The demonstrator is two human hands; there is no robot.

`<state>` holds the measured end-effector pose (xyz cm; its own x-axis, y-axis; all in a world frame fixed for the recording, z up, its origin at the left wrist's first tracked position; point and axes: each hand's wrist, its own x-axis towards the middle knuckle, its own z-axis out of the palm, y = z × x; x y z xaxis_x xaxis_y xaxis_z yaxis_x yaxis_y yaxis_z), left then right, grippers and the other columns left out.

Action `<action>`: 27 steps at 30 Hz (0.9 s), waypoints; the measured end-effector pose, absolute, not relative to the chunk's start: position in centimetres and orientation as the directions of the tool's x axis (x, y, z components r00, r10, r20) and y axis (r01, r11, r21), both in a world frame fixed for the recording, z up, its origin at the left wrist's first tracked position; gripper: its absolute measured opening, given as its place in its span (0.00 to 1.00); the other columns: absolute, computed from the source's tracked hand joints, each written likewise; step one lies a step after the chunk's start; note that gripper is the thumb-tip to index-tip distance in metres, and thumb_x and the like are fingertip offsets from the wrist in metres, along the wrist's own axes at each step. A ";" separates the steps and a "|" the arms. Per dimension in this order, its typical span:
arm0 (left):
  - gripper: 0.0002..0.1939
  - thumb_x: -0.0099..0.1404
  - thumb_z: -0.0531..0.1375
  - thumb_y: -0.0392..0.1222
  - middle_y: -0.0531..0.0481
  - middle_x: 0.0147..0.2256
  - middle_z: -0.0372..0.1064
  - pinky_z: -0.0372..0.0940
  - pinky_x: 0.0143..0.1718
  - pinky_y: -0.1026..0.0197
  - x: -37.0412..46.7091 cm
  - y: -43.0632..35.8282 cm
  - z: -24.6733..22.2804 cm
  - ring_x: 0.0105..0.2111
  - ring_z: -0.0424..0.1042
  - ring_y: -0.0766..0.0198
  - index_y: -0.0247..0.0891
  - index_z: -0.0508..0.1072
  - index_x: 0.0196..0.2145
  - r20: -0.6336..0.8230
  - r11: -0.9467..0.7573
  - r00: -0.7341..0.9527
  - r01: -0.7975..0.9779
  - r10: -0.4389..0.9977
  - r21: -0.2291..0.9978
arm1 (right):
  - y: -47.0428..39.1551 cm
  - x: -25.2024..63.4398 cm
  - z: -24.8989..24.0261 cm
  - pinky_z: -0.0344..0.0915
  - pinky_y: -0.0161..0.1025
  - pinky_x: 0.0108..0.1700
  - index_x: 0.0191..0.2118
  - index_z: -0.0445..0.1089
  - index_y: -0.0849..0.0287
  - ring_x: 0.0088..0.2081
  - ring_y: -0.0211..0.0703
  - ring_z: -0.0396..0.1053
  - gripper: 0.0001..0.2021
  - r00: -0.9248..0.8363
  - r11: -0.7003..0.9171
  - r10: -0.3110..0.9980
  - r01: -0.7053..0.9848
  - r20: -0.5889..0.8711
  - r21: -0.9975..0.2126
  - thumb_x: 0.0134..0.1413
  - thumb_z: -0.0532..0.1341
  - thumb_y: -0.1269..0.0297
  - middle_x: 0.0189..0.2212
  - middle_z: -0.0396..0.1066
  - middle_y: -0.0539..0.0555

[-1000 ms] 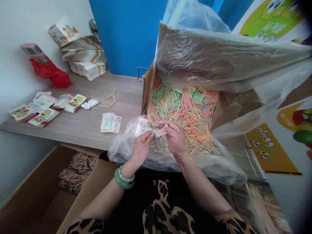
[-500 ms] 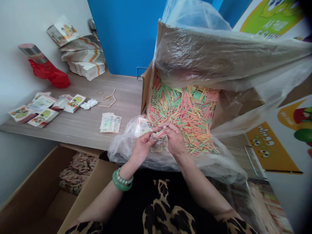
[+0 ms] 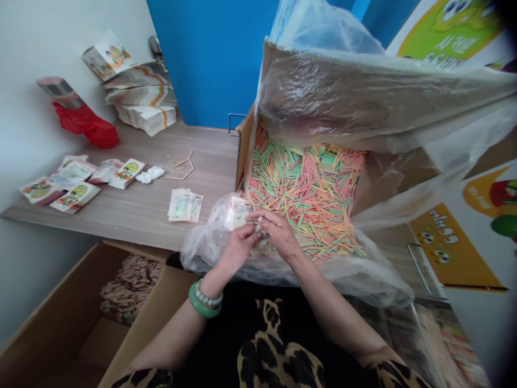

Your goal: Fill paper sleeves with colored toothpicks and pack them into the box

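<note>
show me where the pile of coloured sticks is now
In the head view, the pile of coloured sticks lies right of centre in the plastic-lined cardboard box, just beyond the right hand.

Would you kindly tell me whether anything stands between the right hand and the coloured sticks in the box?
Nothing visible does: the right hand is at the near edge of the coloured sticks; the plastic liner bunches along the near side.

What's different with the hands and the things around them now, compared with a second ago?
The right hand has moved left, closer to the left hand. The coloured sticks seen between them are now hidden; I can't tell whether they were let go. The packets on the desk and the stick pile look unchanged.
</note>
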<state>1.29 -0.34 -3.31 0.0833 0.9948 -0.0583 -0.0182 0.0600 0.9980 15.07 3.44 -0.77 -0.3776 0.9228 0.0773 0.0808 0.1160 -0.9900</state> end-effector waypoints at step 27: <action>0.10 0.56 0.68 0.46 0.45 0.36 0.78 0.68 0.50 0.45 0.0 0.1 -1.3 0.39 0.74 0.52 0.39 0.81 0.35 -0.074 0.075 0.014 -0.238 0.997 0.968 | 2.9 15.7 -1.3 0.58 0.39 0.39 0.21 0.66 0.55 0.32 0.42 0.63 0.09 -0.231 0.175 0.964 0.172 0.133 -0.969 0.47 0.62 0.61 0.24 0.64 0.47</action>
